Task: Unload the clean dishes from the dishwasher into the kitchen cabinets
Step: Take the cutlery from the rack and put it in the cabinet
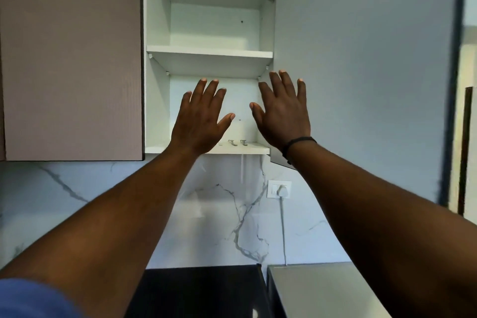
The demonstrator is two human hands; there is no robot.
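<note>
Just beyond both raised hands, the open cabinet (209, 54) shows bare white shelves; only some small metal pieces (237, 142), too small to identify, lie on the bottom shelf between the wrists. No dishes or dishwasher are in view. Left hand (200, 121) and right hand (282, 113) are empty, fingers spread, palms forward. Right of them stands the swung-open door (361, 59), likely kept clear for loading.

White cabinet's bottom shelf (254, 149), small metal pieces (237, 142) at its front, upper shelf (210, 54) bare
</note>
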